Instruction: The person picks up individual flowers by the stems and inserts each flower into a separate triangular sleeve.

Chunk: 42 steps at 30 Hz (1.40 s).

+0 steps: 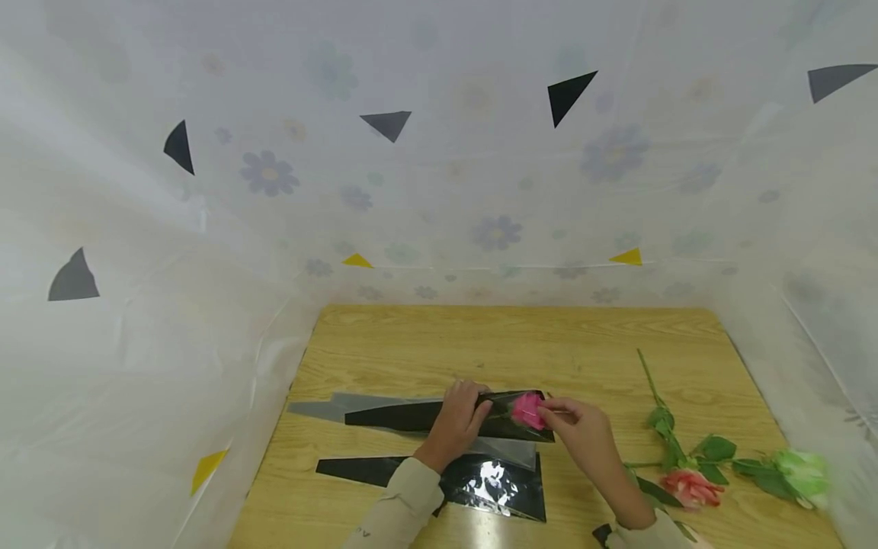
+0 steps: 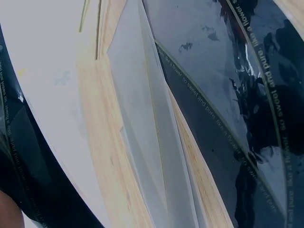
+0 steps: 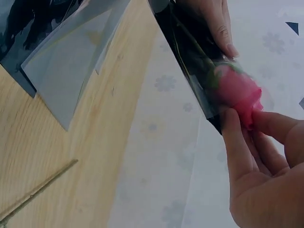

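A pink rose (image 1: 527,410) lies inside a black flower sleeve (image 1: 405,415) with a clear front, its bloom at the wide right end. My left hand (image 1: 458,419) grips the sleeve around its middle. With thumb and fingers, my right hand (image 3: 266,166) pinches the petals at the sleeve's mouth; the stem shows through the clear film in the right wrist view. In the left wrist view only a fingertip (image 2: 9,213) shows, at the lower left beside the black sleeve. The narrow end of the stem is hidden.
Grey translucent sleeves (image 1: 507,451) and another black sleeve (image 1: 490,488) lie on the wooden table (image 1: 521,343) under and in front of my hands. At the right lie a coral rose (image 1: 693,488) and a pale green rose (image 1: 801,474) with leafy stems. White patterned sheeting (image 1: 439,191) surrounds the table.
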### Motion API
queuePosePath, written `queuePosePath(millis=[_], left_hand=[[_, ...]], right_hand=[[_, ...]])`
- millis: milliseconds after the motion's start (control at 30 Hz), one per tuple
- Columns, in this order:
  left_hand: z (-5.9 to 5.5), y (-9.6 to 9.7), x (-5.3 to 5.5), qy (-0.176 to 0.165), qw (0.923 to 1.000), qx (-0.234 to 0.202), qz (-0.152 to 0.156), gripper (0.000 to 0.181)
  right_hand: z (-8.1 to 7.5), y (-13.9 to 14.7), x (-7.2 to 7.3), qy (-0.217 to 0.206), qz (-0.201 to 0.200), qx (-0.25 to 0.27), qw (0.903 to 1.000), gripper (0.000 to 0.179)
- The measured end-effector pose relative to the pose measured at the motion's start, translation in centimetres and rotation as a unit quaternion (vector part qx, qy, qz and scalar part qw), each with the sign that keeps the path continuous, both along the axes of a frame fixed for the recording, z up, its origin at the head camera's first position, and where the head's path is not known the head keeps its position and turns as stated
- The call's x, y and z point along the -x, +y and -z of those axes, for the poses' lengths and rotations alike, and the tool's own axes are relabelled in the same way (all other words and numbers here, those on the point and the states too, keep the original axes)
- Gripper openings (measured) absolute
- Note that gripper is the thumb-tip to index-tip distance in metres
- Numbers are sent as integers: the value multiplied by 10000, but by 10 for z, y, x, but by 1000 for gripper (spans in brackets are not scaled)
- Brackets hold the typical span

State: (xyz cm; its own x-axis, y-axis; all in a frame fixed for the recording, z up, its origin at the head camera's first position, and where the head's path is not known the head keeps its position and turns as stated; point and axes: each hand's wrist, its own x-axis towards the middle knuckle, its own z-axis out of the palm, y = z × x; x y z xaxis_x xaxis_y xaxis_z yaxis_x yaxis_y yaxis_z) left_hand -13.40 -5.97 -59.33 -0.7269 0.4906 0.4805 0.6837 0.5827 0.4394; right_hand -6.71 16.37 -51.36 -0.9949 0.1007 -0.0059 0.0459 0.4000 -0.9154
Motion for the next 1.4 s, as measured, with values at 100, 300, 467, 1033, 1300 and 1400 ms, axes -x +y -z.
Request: queuePosePath(millis=[100,300,467,1033,1300,1400], left_hand=[[0,1,0,24,10000,59,18,25],[-2,4,-2,86,9996,250,100,27],[-4,5,-2,38,9995,306,118,27],[-6,10,7,-102,9962,821,279,32],[1,7,28,9,9945,1027,225,35],[6,4,37,90,9932,1149,139,37]], right_hand=[[2,-1,2,-89,-11,81,9999,21],[10,-3,5,-255,141,297,9991,16],[12,-4,7,-571,-97,869,9945,16],[20,11,13,-1024,-1342,1166,9787,27],[32,20,12,-353,-960,240,9945,19],[39,23,10,-301,-492,342,9977,18]])
